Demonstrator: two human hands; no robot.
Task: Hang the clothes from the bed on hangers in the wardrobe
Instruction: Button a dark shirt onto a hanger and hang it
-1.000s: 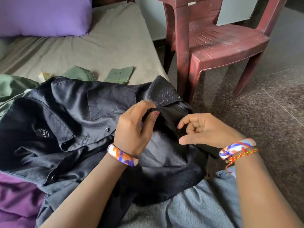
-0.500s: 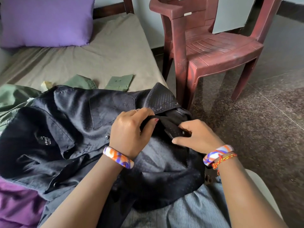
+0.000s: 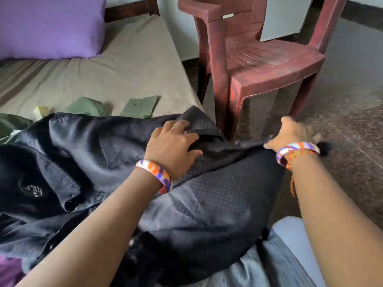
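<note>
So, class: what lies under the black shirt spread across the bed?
Under the black shirt, green clothing shows at its far edge, purple fabric at the near left corner, and the person's lap at the bottom. Whatever lies beneath its middle is covered.

Single head-worn wide-angle view, looking forward and down, close over lap and bed (image 3: 128,65) edge, floor beyond
</note>
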